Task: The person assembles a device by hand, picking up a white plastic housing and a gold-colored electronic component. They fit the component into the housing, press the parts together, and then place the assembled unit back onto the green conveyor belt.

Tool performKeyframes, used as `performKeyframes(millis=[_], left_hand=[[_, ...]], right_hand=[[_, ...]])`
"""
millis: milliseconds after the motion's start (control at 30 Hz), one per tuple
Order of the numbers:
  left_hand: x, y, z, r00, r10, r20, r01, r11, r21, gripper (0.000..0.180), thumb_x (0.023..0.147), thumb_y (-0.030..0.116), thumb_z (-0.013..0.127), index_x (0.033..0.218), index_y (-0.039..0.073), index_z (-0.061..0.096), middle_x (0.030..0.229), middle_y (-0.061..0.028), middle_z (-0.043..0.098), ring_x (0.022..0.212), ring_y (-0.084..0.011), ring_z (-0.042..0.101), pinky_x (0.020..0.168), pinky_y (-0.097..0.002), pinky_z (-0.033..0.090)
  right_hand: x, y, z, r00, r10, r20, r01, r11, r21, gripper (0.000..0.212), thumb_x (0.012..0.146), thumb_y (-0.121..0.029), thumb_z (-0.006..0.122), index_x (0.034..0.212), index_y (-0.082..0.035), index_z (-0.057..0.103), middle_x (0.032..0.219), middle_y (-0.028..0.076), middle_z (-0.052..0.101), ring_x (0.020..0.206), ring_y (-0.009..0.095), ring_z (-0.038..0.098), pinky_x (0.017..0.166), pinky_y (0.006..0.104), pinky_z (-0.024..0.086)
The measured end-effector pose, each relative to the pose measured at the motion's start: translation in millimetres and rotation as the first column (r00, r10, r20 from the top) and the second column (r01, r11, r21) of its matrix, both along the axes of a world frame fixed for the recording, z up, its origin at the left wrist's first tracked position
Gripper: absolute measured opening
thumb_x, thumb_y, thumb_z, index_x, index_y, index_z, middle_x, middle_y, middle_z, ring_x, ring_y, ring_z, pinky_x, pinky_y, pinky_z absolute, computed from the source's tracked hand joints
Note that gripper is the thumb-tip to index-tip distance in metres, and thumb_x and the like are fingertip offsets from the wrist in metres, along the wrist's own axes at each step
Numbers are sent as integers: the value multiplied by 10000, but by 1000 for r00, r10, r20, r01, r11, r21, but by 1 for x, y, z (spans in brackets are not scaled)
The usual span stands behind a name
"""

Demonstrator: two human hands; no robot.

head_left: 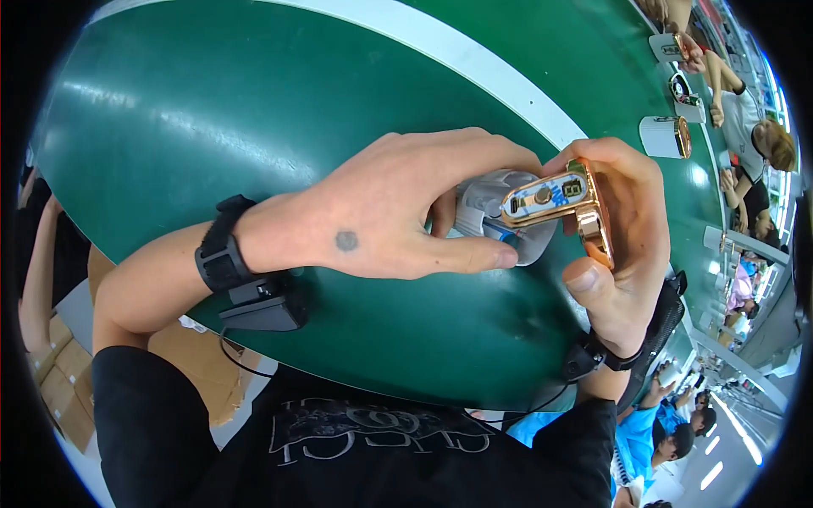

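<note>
My left hand [389, 207] is closed round a clear, rounded plastic container [535, 247], fingers on its far side and thumb along its near side. Something white and blue shows inside that container; its kind is hard to make out. Right beside it, my right hand [633, 207] grips a shiny rose-gold part [594, 222], with the fingers curled behind and the thumb near its lower end. A narrow arm of this part reaches over the container, and a small white and blue circuit board [546, 196] sits in its top. Whether part and container touch, I cannot tell.
Green tabletop [254, 93] lies under my hands, with a white strip [474, 63] curving across it. White ribbed cups with rose-gold tops [665, 137] stand farther right, near several seated people. Cardboard [199, 368] lies below the near left edge. Both wrists wear black straps with cables.
</note>
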State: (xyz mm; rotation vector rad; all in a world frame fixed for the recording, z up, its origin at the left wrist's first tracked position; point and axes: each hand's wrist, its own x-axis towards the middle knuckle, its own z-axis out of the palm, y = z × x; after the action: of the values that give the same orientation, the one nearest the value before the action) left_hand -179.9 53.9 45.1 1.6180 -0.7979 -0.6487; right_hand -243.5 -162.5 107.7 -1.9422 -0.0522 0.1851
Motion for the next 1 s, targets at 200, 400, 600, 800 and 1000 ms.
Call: performKeyframes(millis=[200, 400, 600, 800, 1000], left_hand=[[-4, -1, 1, 997, 5, -81, -10, 999, -52, 589, 848, 192, 803, 1357, 44, 546, 958, -81, 699, 710, -134, 684, 562, -260, 507], [-11, -9, 0, 998, 60, 12, -58, 991, -123, 493, 878, 175, 767, 1297, 16, 560, 918, -94, 704, 678, -156, 696, 564, -265, 512], [-11, -10, -9, 982, 141, 121, -116, 974, -197, 525, 864, 154, 778, 1303, 26, 520, 1058, -106, 696, 657, -142, 691, 554, -253, 492], [-14, -3, -13, 970, 229, -76, -240, 950, -201, 461, 856, 134, 793, 1180, 53, 475, 1271, -130, 655, 658, -75, 673, 501, -207, 401], [-17, -17, -4, 959, 279, -49, -284, 946, -154, 335, 916, 122, 737, 1078, 51, 452, 1203, -125, 678, 603, -36, 605, 478, -201, 331]], right_hand=[[-8, 11, -10, 993, -68, 97, 60, 995, 85, 945, 842, -697, 694, 1400, 18, 428, 1224, 114, 538, 1067, 177, 564, 926, 299, 449], [-13, 12, -12, 984, 25, 175, 0, 990, -143, 948, 885, -776, 519, 1396, 17, 430, 1223, 134, 547, 1088, 201, 570, 964, 329, 446], [-8, 14, -14, 960, 80, 268, -14, 971, -240, 888, 967, -756, 360, 1405, 12, 439, 1221, 156, 562, 1150, 235, 572, 1047, 380, 421], [0, 12, -31, 962, -185, 200, 183, 983, 33, 855, 996, -716, 370, 1451, 7, 418, 1256, 157, 556, 1197, 244, 551, 1080, 394, 402], [5, 8, -36, 948, -166, 270, 164, 986, 31, 816, 1023, -688, 333, 1462, -5, 416, 1326, 154, 528, 1233, 242, 531, 1111, 412, 380]])
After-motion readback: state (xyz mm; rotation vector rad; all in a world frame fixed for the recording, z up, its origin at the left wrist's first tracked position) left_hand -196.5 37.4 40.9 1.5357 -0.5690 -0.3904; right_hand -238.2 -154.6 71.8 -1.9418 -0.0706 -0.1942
